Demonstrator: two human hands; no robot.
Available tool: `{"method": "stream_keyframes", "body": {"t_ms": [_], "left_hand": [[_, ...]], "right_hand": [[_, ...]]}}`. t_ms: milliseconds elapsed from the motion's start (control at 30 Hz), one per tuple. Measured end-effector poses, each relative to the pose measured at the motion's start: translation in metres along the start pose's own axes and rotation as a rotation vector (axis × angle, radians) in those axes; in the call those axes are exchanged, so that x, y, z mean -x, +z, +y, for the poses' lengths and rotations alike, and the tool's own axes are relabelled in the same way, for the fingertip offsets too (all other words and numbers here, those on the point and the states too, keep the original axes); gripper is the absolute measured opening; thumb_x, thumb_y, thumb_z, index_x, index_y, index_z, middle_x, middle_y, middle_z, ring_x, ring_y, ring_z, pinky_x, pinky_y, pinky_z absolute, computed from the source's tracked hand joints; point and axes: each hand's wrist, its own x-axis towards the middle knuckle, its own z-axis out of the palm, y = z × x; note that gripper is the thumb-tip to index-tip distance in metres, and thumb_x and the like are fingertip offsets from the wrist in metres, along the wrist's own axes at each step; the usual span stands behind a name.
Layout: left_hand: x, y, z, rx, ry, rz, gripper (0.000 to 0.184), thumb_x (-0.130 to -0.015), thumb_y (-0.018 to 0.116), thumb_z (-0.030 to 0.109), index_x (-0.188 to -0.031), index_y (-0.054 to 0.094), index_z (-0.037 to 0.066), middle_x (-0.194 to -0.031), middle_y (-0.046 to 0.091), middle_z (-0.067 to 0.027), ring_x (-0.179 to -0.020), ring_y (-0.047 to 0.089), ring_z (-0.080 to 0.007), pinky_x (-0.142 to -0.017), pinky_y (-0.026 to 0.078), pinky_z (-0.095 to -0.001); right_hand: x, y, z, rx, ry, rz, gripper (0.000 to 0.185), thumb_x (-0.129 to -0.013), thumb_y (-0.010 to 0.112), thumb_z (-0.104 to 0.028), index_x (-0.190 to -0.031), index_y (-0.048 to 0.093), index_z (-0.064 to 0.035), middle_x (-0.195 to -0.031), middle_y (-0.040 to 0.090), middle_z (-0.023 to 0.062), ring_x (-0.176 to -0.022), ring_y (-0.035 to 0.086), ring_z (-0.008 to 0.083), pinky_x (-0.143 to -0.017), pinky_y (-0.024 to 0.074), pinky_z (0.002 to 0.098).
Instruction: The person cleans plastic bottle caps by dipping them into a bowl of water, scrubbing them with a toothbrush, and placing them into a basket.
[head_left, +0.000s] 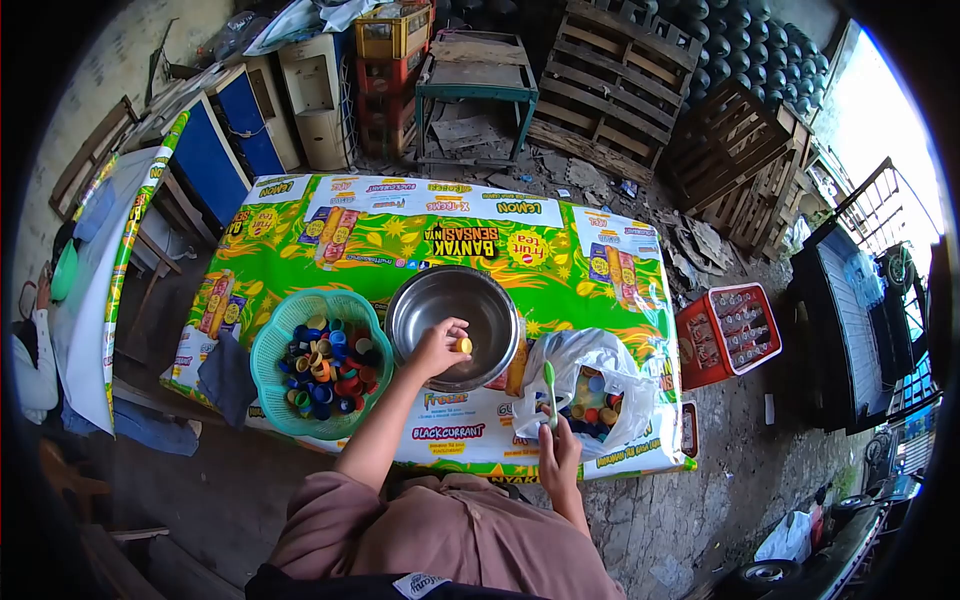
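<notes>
My left hand (440,350) pinches a small yellow bottle cap (463,345) over the steel bowl (410,300). The bowl's shiny inside shows around the hand. My right hand (558,455) is closed around a slim green tool (550,385) that looks like a toothbrush; it points up and away from me, and its kind is not fully clear. Just beyond that hand lies an open white plastic bag (630,375) with bottle caps (597,413) in it. To the left of the bowl, a mint-green basket (262,350) holds many coloured caps (335,365).
A bright printed cover (560,290) lies over the table. A dark cloth (228,375) rests at its left edge. On the right stands a red crate (690,345) of bottles. Wooden pallets (615,80) lean behind. Another person's sleeve (38,365) shows at far left.
</notes>
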Motion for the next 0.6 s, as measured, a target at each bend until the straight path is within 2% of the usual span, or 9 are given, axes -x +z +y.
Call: {"method": "stream_keyframes", "body": {"t_ms": [133,200,233,300,333,467,600], "left_hand": [[0.015,0.008,0.013,0.186,0.06,0.058,0.06,-0.06,0.073,-0.002,-0.113,0.044,0.003,-0.092,0.055,-0.0086,-0.086,0.059,-0.0165,-0.075,0.05,-0.0262],[0.022,0.009,0.023,0.147,0.094,0.094,0.062,-0.06,0.074,-0.002,-0.113,0.043,0.003,-0.091,0.056,-0.0089,-0.086,0.059,-0.0166,-0.075,0.05,-0.0267],[0.024,0.009,0.026,0.106,0.129,0.129,0.063,-0.06,0.075,-0.001,-0.114,0.042,0.002,-0.09,0.056,-0.0092,-0.085,0.06,-0.0166,-0.075,0.051,-0.0272],[0.023,0.006,0.025,0.115,0.132,0.164,0.066,-0.059,0.075,-0.001,-0.115,0.04,0.002,-0.089,0.057,-0.0095,-0.085,0.06,-0.017,-0.076,0.051,-0.0277],[0.023,0.005,0.024,0.125,0.134,0.193,0.069,-0.059,0.076,0.0,-0.116,0.038,0.002,-0.087,0.057,-0.0099,-0.084,0.06,-0.0173,-0.076,0.051,-0.0282],[0.022,0.003,0.026,0.123,0.14,0.232,0.076,-0.056,0.078,0.001,-0.117,0.032,0.003,-0.084,0.057,-0.0104,-0.082,0.06,-0.0181,-0.076,0.051,-0.0288],[0.021,0.001,0.032,0.07,0.136,0.264,0.076,-0.056,0.078,0.0,-0.116,0.031,0.003,-0.083,0.056,-0.01,-0.082,0.06,-0.0182,-0.076,0.051,-0.0289]], "right_hand": [[-0.031,0.027,-0.003,-0.051,0.026,-0.098,0.031,-0.085,0.045,-0.006,-0.116,0.048,-0.0003,-0.056,0.049,0.0094,-0.047,0.048,0.0151,-0.048,0.0394,0.0276],[-0.044,0.038,-0.008,0.001,0.012,-0.212,0.033,-0.086,0.043,-0.007,-0.119,0.045,-0.0004,-0.061,0.053,0.0162,-0.052,0.055,0.0249,-0.052,0.0428,0.0326],[-0.047,0.045,-0.005,0.001,0.009,-0.215,0.033,-0.086,0.043,-0.007,-0.119,0.045,-0.0004,-0.061,0.053,0.0162,-0.052,0.055,0.0249,-0.052,0.0428,0.0326],[-0.051,0.059,-0.001,0.034,-0.279,-0.2,0.034,-0.086,0.043,-0.006,-0.119,0.044,-0.0009,-0.069,0.056,0.0246,-0.063,0.058,0.0367,-0.058,0.0443,0.0383],[-0.052,0.06,-0.003,0.092,-0.234,-0.279,0.035,-0.085,0.044,-0.005,-0.12,0.044,-0.0022,-0.078,0.056,0.0292,-0.073,0.056,0.0426,-0.062,0.0441,0.0426],[-0.068,0.069,0.009,0.08,-0.106,-0.221,0.037,-0.084,0.045,-0.006,-0.121,0.044,-0.004,-0.077,0.056,0.0285,-0.072,0.056,0.0421,-0.062,0.0437,0.0443],[-0.066,0.073,-0.004,0.162,-0.186,-0.273,0.038,-0.084,0.045,-0.006,-0.123,0.042,-0.0047,-0.074,0.056,0.0271,-0.07,0.057,0.0402,-0.061,0.0448,0.0425]]}}
